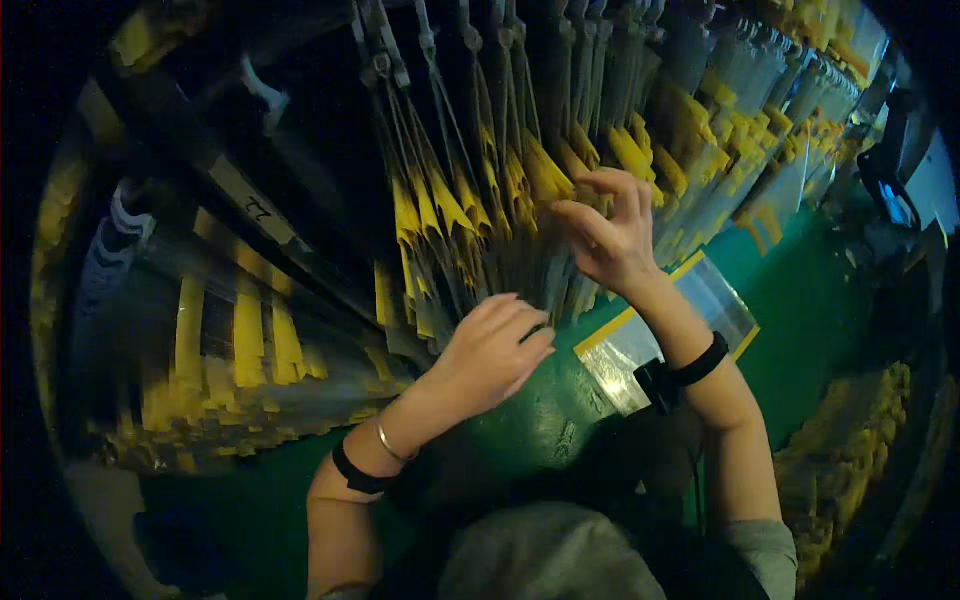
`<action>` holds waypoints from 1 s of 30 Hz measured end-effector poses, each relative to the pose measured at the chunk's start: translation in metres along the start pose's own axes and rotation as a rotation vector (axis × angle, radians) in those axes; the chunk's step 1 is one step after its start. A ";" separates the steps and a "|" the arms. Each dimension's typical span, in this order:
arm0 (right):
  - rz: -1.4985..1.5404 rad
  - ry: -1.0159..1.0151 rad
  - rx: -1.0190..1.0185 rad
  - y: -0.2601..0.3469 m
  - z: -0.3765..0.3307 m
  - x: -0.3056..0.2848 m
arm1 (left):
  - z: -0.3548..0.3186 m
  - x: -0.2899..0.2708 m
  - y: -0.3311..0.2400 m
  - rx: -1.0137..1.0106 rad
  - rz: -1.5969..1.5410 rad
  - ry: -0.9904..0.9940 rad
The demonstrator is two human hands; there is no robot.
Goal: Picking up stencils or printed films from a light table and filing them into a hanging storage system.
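Long rows of hanging clear-grey plastic sleeves with yellow edges fill the space before me. My right hand is raised beside these sleeves, its fingers curled and the thumb apart from them; nothing shows in the gap. Lower and to the left, my left hand hovers near the sleeves' lower ends with loosely bent fingers, and no held thing is visible. Below my right hand, a flat clear sleeve with a yellow border lies on the green floor, partly hidden by my right forearm.
Metal hooks and straps carry the sleeves from above. A dark rail with a pale label slants along the left. More yellow-edged sleeves hang at left, and others stand at lower right. The green floor shows between them.
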State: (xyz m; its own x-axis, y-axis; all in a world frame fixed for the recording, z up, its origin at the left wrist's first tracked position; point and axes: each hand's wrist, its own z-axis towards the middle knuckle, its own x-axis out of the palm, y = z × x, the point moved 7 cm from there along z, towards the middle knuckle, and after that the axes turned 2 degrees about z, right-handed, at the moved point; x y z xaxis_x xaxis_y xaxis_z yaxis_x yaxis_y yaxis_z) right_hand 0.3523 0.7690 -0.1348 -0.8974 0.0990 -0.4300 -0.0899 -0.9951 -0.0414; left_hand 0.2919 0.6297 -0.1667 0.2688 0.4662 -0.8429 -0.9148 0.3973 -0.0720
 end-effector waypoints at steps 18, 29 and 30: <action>-0.110 -0.134 0.069 -0.019 -0.004 0.005 | 0.035 0.019 0.056 -0.125 0.641 -0.250; -0.143 -0.065 0.031 -0.050 -0.015 0.003 | 0.025 0.020 0.064 -0.152 0.699 -0.249; -0.142 -0.059 0.030 -0.048 -0.014 0.003 | 0.024 0.021 0.064 -0.151 0.711 -0.252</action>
State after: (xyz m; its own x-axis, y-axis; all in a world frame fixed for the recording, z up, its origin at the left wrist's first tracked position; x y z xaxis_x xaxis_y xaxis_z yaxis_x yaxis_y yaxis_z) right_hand 0.3597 0.8175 -0.1467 -0.8988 0.2391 -0.3675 -0.2296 -0.9708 -0.0701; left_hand 0.2462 0.6839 -0.1759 -0.3558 0.7421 -0.5681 -0.9195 -0.1693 0.3547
